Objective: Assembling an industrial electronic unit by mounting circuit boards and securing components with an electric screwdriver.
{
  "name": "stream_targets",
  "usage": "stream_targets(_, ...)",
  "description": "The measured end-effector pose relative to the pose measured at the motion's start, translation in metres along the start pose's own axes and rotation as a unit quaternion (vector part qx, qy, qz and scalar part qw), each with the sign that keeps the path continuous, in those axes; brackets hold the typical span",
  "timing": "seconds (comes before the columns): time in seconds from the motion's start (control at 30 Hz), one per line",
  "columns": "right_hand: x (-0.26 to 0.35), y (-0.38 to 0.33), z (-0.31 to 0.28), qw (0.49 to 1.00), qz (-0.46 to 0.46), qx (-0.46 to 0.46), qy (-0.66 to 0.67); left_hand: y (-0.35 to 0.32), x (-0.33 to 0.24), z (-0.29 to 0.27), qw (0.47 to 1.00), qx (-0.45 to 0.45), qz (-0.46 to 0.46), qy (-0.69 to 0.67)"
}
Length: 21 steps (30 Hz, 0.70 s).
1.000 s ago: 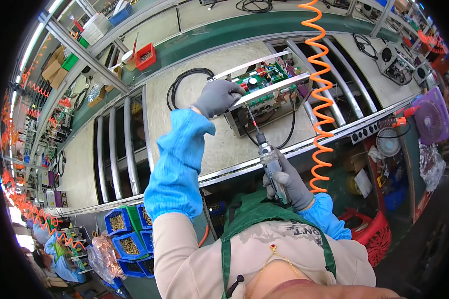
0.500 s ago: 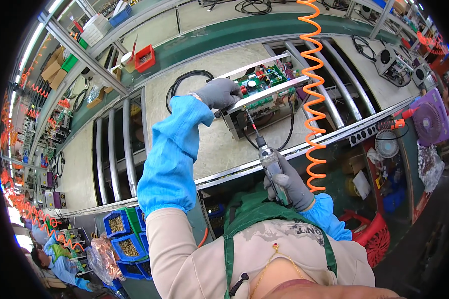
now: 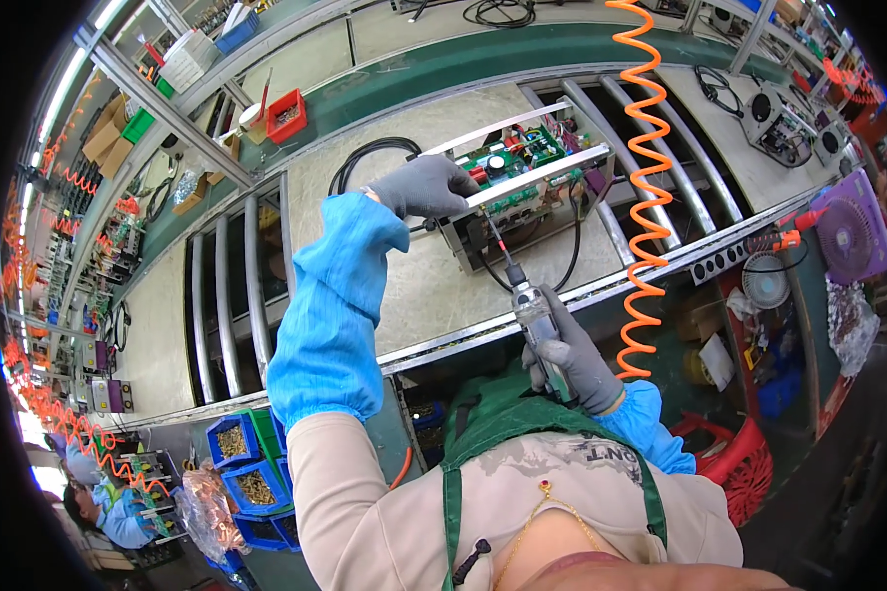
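Observation:
On the bench stands an open metal chassis [image 3: 542, 236] with a green circuit board [image 3: 537, 148] on top and silver rails [image 3: 552, 175] along its long sides. My left hand [image 3: 422, 187], in a grey glove, is at the chassis's left end, its fingers bent over the near rail's end; the fingertips are partly hidden. My right hand [image 3: 579, 357], also gloved, is wrapped round a silver and black power screwdriver [image 3: 535, 317]. The tool slants up and left, its bit reaching the chassis's near side below the rail. Whether a screw sits at the tip cannot be made out.
An orange coiled hose [image 3: 648, 197] hangs right of the chassis. Steel rollers [image 3: 229, 305] flank the bench plate. A black cable [image 3: 370, 150] lies behind my left hand. Blue bins [image 3: 254, 489] of small metal parts stand lower left, a red bin [image 3: 286, 116] at the back.
The orange hose has swung to the right. My left hand has shifted slightly left at the chassis end. The screwdriver has stayed almost in place, its bit still at the near side.

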State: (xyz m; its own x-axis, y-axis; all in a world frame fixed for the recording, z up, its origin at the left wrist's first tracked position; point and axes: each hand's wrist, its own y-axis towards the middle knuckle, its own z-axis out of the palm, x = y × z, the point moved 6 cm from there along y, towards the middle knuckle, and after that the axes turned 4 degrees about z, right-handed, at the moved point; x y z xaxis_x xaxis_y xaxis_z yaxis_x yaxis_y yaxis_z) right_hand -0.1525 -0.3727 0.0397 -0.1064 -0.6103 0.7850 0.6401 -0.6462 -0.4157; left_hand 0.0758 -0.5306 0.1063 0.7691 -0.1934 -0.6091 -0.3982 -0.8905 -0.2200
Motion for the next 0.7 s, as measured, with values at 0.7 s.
stream_targets(0.7,0.001,-0.005,0.009,1.0,0.0,-0.006,0.006,0.001,-0.008,0.009,0.99,-0.093,0.013,0.107)
